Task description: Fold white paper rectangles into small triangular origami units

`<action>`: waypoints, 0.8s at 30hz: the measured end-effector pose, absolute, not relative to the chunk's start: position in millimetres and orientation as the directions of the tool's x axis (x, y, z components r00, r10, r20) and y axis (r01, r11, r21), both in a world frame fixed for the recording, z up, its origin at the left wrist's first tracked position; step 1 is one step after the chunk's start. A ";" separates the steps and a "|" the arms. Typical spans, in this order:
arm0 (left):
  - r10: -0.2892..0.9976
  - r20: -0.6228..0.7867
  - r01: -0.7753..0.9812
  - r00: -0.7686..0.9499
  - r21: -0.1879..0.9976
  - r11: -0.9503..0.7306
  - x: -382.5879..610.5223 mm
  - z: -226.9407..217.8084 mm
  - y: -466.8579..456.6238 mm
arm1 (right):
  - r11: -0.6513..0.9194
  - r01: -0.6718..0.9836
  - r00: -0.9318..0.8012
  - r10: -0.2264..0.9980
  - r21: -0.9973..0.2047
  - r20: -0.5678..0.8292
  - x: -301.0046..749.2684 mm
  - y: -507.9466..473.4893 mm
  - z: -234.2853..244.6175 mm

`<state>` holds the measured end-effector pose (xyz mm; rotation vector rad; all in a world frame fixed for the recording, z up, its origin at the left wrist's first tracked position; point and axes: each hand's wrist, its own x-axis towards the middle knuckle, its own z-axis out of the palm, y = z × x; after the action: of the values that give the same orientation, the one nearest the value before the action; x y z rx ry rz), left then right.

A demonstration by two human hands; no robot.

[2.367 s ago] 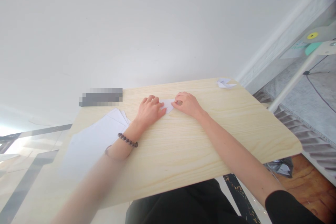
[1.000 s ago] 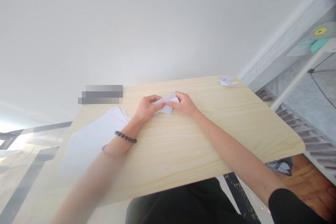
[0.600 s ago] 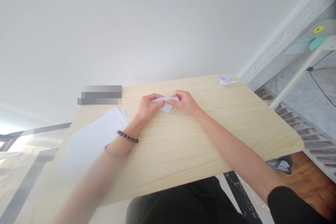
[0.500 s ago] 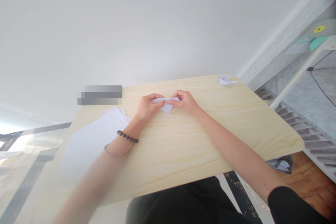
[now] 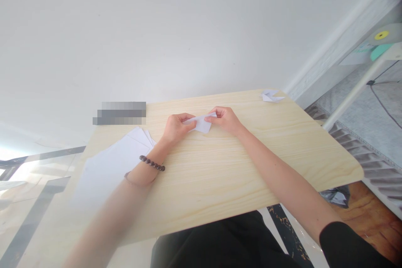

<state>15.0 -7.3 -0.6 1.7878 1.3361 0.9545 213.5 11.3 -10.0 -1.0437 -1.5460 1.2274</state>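
Pinching folded paper (image 5: 202, 124), mid-frame | grip: left hand (image 5: 176, 128) and right hand (image 5: 228, 121) each clamping one end | best done edges flush, pressure light, even

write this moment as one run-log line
left hand: pinching folded paper | right hand: pinching its right end | table: white sheets left, second folded piece far right corner
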 end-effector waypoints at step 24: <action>0.962 0.091 0.380 0.259 0.906 -0.188 11.0 3.1 -8.9 | 0.151 0.056 -0.254 0.958 -0.987 0.133 212.1 5.1 -5.5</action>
<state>11.0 -8.9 3.1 1.7212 1.2405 0.9060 212.1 5.1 -5.5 -1.0247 -1.5137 1.2440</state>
